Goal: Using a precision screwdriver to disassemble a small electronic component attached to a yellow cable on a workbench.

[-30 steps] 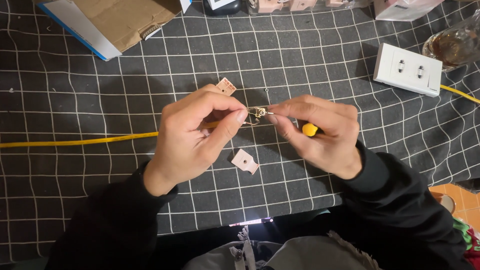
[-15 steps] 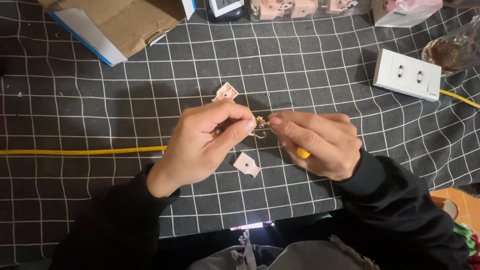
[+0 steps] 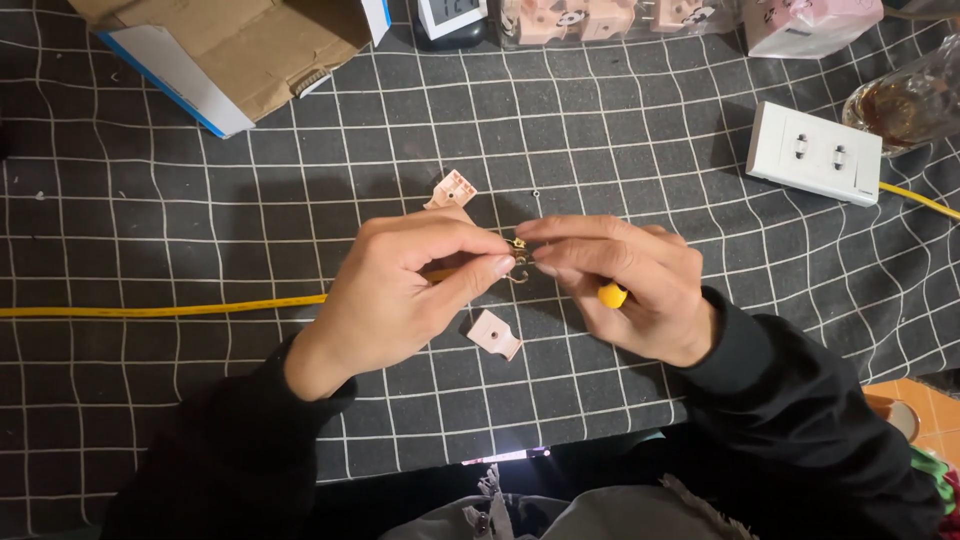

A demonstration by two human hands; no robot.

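Left hand (image 3: 405, 295) and right hand (image 3: 625, 285) both pinch small brass metal terminal piece (image 3: 518, 262) between fingertips, just above black white-gridded surface (image 3: 200, 200). Right hand also grips yellow-handled tool (image 3: 612, 295). Thin yellow cable (image 3: 160, 309) runs into left hand. Pink plastic plug-shell pieces (image 3: 494, 333) lie below.

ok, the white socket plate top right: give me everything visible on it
The white socket plate is a flat rectangular block, plastic by its look, with a matte face and rounded corners. Two small dark slotted openings sit side by side near its middle. It lies face up on the black grid-patterned mat, turned slightly clockwise, at the upper right. Neither hand touches it. A glass with brown liquid stands close at its upper right corner, contact unclear, and a yellow cable emerges from its right end.
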